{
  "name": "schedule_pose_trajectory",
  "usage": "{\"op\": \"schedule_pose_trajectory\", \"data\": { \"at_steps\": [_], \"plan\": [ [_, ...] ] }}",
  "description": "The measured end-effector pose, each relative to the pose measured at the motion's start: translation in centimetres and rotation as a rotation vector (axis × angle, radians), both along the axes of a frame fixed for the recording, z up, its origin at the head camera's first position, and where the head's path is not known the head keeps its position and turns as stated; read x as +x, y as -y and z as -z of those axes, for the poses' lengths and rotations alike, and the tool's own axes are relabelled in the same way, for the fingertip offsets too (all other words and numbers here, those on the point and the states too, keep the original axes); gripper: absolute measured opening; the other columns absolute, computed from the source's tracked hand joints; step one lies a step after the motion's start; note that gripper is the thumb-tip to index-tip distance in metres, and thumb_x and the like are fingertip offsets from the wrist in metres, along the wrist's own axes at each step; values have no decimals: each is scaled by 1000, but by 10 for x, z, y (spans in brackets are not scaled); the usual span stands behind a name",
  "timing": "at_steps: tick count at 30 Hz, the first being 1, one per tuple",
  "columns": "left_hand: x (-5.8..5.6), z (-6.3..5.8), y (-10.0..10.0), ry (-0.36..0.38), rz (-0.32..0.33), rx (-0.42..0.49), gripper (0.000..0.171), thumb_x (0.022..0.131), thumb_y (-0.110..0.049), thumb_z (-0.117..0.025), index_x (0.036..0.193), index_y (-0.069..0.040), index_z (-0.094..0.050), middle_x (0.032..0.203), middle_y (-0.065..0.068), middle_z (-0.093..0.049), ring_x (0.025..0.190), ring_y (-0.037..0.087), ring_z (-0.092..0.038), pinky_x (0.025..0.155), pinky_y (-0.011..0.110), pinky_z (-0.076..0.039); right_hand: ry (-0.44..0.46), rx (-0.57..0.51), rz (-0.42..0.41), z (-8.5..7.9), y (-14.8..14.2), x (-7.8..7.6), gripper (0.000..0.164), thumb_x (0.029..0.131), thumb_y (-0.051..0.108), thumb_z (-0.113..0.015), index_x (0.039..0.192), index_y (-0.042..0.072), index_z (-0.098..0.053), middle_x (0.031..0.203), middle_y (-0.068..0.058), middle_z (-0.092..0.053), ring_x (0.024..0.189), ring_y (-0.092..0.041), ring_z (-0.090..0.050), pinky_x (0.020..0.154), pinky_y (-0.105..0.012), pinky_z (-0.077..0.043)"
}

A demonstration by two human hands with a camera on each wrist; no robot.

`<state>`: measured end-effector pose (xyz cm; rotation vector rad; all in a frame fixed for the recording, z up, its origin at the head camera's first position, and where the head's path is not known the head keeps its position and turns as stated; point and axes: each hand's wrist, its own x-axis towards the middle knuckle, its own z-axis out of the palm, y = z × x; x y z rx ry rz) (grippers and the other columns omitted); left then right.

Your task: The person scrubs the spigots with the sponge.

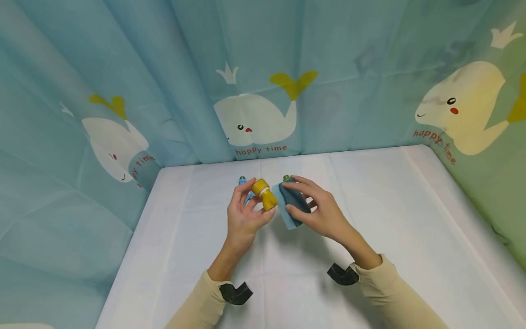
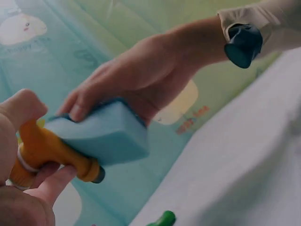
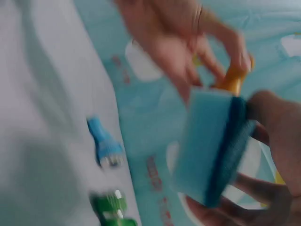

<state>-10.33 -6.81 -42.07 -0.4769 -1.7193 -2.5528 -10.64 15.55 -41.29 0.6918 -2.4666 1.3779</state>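
My left hand (image 1: 245, 214) pinches a small yellow-orange piece (image 1: 268, 197) between thumb and fingers. The piece has a ribbed collar, a white ring and, in the left wrist view, a dark tip. In my right hand (image 1: 318, 203) is a block sponge (image 1: 289, 214), light blue foam with a dark blue layer, gripped along its dark side. The sponge is held up right beside the yellow-orange piece and overlaps it in the right wrist view. Behind my left hand lies a similar blue piece (image 3: 104, 141), partly hidden in the head view.
A green piece (image 3: 112, 207) lies on the white-covered table (image 1: 197, 265), beyond the sponge and near the blue one. Blue-green curtains (image 1: 185, 91) printed with whales stand around the table's back and sides. Black wrist mounts (image 1: 236, 293) sit on both sleeves.
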Motion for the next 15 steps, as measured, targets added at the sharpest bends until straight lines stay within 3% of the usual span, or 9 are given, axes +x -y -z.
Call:
{"op": "schedule_pose_trajectory", "data": {
  "at_steps": [3,5,10,13,15],
  "plan": [
    [0,-1,4,-33,63,-37,81,78,22,-72,149,4,-37,154,19,-34,115,33,-56,93,40,-58,21,77,-23,-3,-9,-3,48,92,18,-78,138,18,-65,148,-14,-54,108,-30,-66,78,-40,-60],
    [0,0,6,-32,98,-57,82,78,22,-72,149,4,-37,154,20,-34,114,31,-55,93,40,-58,35,88,-11,-3,-14,-4,48,92,17,-78,138,18,-65,148,-14,-54,106,-29,-67,78,-39,-61],
    [-2,-3,9,-27,143,-27,82,80,20,-71,151,7,-33,154,21,-33,118,33,-51,96,39,-57,136,-54,-68,-6,-16,-4,49,94,17,-77,141,22,-63,148,-7,-55,93,-25,-66,72,-36,-60],
    [-1,-6,9,7,142,55,79,80,23,-67,150,5,-34,152,21,-34,124,37,-48,96,43,-56,251,-136,-62,3,-19,-6,47,98,16,-72,143,21,-59,148,-9,-55,99,-27,-67,76,-33,-59],
    [0,-8,8,35,133,103,77,81,25,-63,149,2,-36,151,22,-34,127,38,-47,95,46,-56,354,-255,-40,11,-22,-6,47,102,18,-67,147,20,-55,149,-14,-52,107,-30,-65,79,-31,-59]
  ]
}}
